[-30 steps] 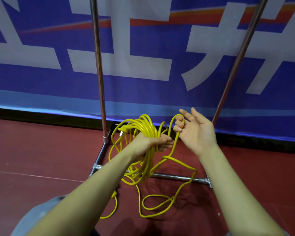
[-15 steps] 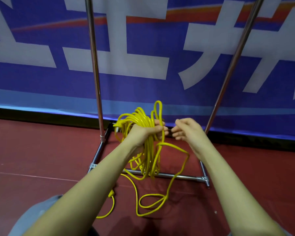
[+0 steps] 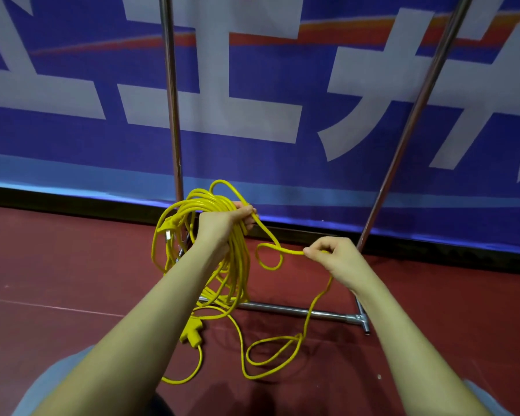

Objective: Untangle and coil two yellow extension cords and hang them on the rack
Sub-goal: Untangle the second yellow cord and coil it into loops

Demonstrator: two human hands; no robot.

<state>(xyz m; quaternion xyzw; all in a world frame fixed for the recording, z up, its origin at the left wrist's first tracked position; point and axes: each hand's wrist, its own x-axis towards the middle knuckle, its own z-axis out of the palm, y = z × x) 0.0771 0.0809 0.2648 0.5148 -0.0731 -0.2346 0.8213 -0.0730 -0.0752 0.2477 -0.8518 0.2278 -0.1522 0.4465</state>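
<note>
Cord coil [image 3: 237,259] in left fingers [image 3: 246,216], strand pinched by right fingers [image 3: 312,253]

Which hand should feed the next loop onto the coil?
Right. The right hand already pinches the loose strand beside the coil; the left hand is gripping the coil.

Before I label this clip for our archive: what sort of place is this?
Probably an indoor hall or sports venue: a dark red floor with a painted line, a big blue banner with white lettering, and a metal rack on the floor.
</note>
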